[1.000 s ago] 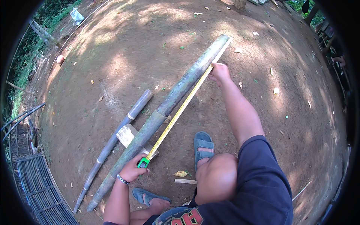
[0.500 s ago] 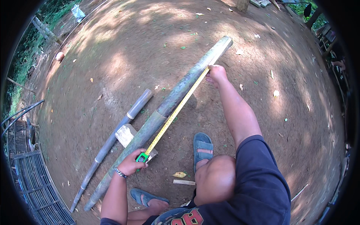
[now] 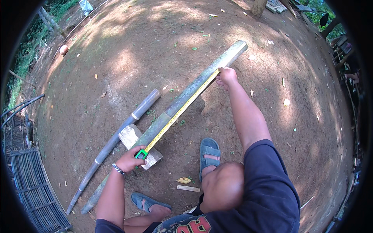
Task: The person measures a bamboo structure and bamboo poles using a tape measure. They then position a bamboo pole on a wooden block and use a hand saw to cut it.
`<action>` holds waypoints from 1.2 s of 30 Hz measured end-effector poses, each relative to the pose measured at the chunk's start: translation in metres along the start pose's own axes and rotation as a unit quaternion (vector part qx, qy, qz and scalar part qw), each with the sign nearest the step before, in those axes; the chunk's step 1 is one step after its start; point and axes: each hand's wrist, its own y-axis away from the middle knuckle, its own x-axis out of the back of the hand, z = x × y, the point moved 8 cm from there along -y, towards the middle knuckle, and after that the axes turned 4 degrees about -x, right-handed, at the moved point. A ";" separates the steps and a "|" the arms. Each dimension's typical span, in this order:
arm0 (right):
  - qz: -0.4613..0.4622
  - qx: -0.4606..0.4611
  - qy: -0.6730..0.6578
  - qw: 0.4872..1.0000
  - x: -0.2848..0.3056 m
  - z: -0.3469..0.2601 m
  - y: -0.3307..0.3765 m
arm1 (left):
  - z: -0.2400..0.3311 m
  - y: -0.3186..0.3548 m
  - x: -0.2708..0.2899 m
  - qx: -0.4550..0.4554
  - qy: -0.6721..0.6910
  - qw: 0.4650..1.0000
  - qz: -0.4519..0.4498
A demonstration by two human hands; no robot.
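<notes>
A long, thick bamboo pole [image 3: 194,86] slants from lower left to upper right, resting across a pale wood block [image 3: 130,134]. Along its top runs the yellow blade of a tape measure [image 3: 179,112]. My left hand [image 3: 129,160], with a chain bracelet at the wrist, is closed around the green tape measure case [image 3: 141,154] against the pole near the block. Toward the pole's far end, my right hand [image 3: 227,76] pinches the blade's end on the pole. A thinner bamboo pole [image 3: 115,140] lies to the left, beside the block.
Brown dirt ground [image 3: 311,155] with scattered leaves surrounds me. A slatted bamboo rack [image 3: 37,190] stands at lower left. A round reddish ball-like object [image 3: 63,49] lies at the upper left. A tree trunk [image 3: 258,7] rises at the far side. My sandalled feet are near the pole.
My left hand has moved left and up with the tape measure case, bringing the blade from beside the pole onto it. My right hand stays near the far end.
</notes>
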 end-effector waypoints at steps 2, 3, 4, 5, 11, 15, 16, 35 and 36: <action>-0.001 -0.003 -0.001 1.000 -0.001 0.001 -0.002 | 0.000 -0.003 0.003 -0.006 0.002 1.000 -0.006; -0.002 -0.005 -0.001 1.000 -0.002 0.001 -0.003 | -0.002 -0.004 0.005 -0.002 -0.023 1.000 -0.002; -0.004 -0.007 -0.002 1.000 -0.003 0.002 -0.004 | -0.001 -0.006 0.006 -0.016 -0.015 1.000 -0.007; -0.007 -0.006 0.002 1.000 -0.004 0.002 -0.005 | 0.000 -0.007 0.007 -0.027 -0.024 0.999 -0.006; 0.002 -0.006 0.002 1.000 -0.007 0.001 -0.006 | -0.003 -0.011 0.013 -0.014 -0.023 1.000 -0.004; -0.004 -0.008 0.020 1.000 -0.007 -0.001 -0.003 | -0.003 -0.014 0.020 -0.033 -0.037 0.999 0.015; -0.010 -0.014 0.023 1.000 -0.008 -0.001 -0.002 | -0.004 -0.015 0.024 -0.037 -0.072 0.996 0.024; -0.091 -0.003 0.145 0.985 -0.022 0.019 0.042 | -0.046 0.039 0.045 -0.126 -0.256 0.932 0.225; -0.104 -0.002 0.156 0.982 -0.022 0.025 0.049 | -0.049 0.043 0.047 -0.121 -0.259 0.929 0.236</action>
